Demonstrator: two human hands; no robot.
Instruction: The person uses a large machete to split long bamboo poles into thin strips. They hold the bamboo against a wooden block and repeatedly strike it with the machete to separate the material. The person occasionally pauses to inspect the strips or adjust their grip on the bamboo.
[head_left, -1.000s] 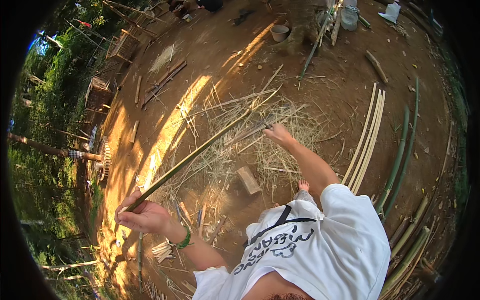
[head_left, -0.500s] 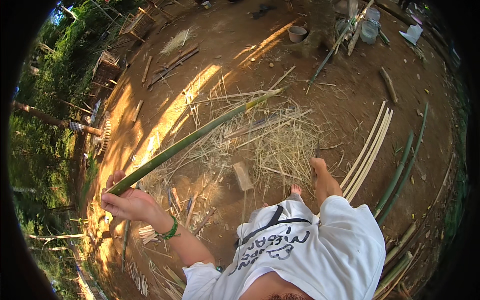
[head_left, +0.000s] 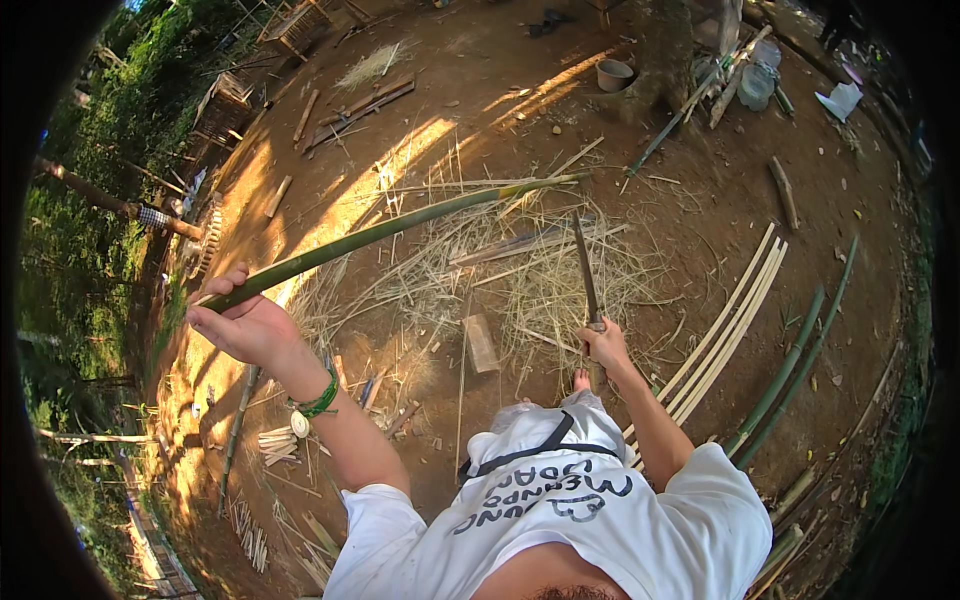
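Note:
My left hand point(head_left: 247, 325) is wrapped round the near end of a long green split bamboo pole point(head_left: 390, 229). The pole rises from my hand in a slight curve toward the middle, and its tip turns yellowish above the pile of shavings. In my right hand point(head_left: 607, 348) is the handle of a machete point(head_left: 585, 268). Its dark narrow blade points away from me, with the tip a little short of the pole's far part and apart from it in the picture. A pale wooden block point(head_left: 481, 343) lies on the ground between my hands.
Bamboo shavings point(head_left: 560, 285) cover the dirt ahead. Pale strips point(head_left: 725, 335) and green poles point(head_left: 785, 365) lie to my right. Short split pieces point(head_left: 280, 443) are at the left. Farther off stand a bucket point(head_left: 614, 75) and a tree trunk point(head_left: 650, 60); a log point(head_left: 783, 193) lies far right.
My right hand has swung forward and left, and the machete blade now shows at full length. My left hand has shifted slightly left and up, and the pole lies flatter across the view.

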